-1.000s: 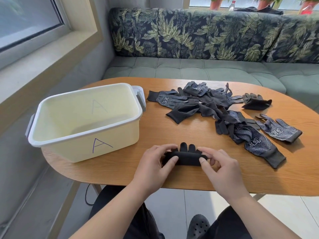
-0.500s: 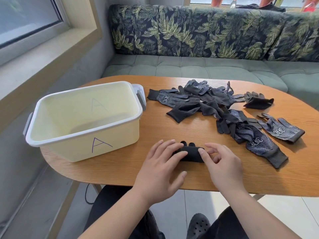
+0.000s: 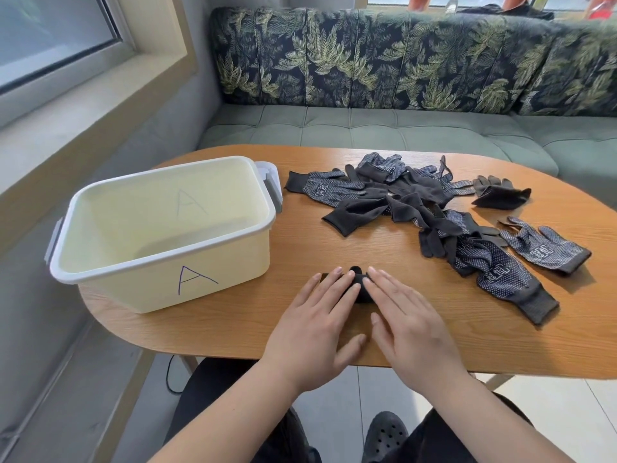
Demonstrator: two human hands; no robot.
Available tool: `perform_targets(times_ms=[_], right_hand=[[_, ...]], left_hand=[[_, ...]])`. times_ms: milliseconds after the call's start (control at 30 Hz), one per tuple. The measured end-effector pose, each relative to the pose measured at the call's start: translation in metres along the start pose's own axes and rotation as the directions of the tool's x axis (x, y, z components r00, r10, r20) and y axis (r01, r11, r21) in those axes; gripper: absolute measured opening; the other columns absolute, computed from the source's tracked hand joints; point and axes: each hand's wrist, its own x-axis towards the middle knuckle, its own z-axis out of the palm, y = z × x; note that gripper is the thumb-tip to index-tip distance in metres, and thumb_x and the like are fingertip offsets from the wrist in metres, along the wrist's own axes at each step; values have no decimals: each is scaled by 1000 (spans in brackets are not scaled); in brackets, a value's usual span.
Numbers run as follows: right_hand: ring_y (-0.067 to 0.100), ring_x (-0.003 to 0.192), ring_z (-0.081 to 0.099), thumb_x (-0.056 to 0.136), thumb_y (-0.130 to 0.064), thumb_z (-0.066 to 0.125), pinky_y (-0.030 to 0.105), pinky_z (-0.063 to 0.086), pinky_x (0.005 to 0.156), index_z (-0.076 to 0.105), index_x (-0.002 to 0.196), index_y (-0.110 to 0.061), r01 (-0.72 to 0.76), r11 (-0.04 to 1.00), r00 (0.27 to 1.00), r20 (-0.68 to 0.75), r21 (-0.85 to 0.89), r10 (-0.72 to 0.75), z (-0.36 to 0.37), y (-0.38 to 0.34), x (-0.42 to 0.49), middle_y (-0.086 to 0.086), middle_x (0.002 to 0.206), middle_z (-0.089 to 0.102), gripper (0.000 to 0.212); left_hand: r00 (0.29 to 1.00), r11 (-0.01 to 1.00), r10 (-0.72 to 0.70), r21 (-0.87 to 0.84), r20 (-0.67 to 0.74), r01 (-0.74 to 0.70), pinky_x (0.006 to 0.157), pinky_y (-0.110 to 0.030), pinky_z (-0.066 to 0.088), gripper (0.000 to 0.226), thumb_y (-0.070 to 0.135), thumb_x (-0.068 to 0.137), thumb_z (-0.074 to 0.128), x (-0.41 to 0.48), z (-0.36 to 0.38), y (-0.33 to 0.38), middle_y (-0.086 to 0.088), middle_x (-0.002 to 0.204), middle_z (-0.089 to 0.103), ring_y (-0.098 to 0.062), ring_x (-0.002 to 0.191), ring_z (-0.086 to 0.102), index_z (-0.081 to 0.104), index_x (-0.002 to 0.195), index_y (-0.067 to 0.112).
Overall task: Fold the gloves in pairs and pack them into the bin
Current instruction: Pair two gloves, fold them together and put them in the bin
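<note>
Bin marking: one cream plastic bin with grey side handles. The near A mark is hand-drawn in purple ink on the front wall. The far A mark shows fainter on the back wall.
Glove marking: the dotted gloves carry a square white emblem on the back; its characters are too small to read.
Counts: bins 1, hands 2, "A" marks 2. The tangled glove heap overlaps too much for an exact count. Apart from it lie 1 single dotted glove and 1 dark bundle.
Task item: the folded black gloves lie on the wooden worktop near its front edge, to the right of the bin and outside it.
Left hand: grip apart, fingers straight, palm down, fingertips pressing the left part of the folded gloves.
Right hand: grip apart, fingers straight, palm down, covering the right part.
Item vs grip: under both sets of fingers, showing only in the gap between the hands.
Bin contents: no gloves seen inside.
</note>
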Motion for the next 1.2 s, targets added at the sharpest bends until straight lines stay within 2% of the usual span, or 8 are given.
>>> perform_targets(times_ms=[200,467,633,767,867,967,1067,1200], right_hand=[[6,163,13,109,-43,39,44,31,128,31,168,-21,-56,996,990,124,-73,65,7,4,6,-9,177,21,63],[9,164,10,109,-40,38,44,23,132,26,169,-19,-59,993,989,131,-98,72,4,2,6,-6,178,16,65],[4,164,4,108,-45,32,42,20,133,21,170,-25,-104,992,976,182,-69,115,6,2,8,-10,178,11,67],[6,164,-3,108,-46,29,43,15,134,16,171,-25,-89,994,972,213,-61,100,2,3,8,-11,179,3,67],[8,165,-1,109,-46,29,43,14,134,20,170,-26,-100,995,977,188,-11,100,-1,2,8,-12,179,4,65],[6,164,7,110,-46,32,44,22,132,28,168,-27,-158,985,977,157,75,145,0,4,8,-14,177,17,61],[6,158,24,111,-44,43,43,33,127,42,161,-27,-218,967,973,110,136,204,-2,4,7,-15,168,36,54],[7,130,50,105,-35,61,39,52,104,66,138,-29,-278,935,957,-20,219,289,-9,1,6,-20,134,59,35]], left_hand=[[993,999,-35,-10,113,37,134,-39,5,85,64,107,31,5,6,1,0,179,-7,-11,163,-16,5,171,15],[982,999,-41,-8,187,43,134,-40,-4,87,64,107,27,9,1,1,0,177,-22,-11,160,-28,-9,170,15],[975,999,-50,5,215,50,133,-43,-6,88,65,106,22,11,-1,2,-1,175,-27,-12,158,-31,-12,169,15],[984,997,-61,-41,165,68,134,-43,-4,89,66,106,27,9,-4,2,2,176,-26,-12,159,-31,-9,170,16],[994,984,-102,-140,38,106,134,-40,-1,83,61,107,37,5,-9,1,5,178,-14,-13,162,-22,5,171,20],[974,950,-185,-277,-128,144,131,-38,19,68,50,104,53,-1,-11,1,8,172,22,-15,161,14,34,164,21],[942,931,-238,-331,-234,153,114,-37,40,47,41,101,60,-6,-10,0,9,142,52,-15,134,46,58,143,21],[938,948,-227,-281,-262,151,92,-37,45,24,38,103,61,-6,-5,2,14,110,62,-13,107,55,72,118,23]])
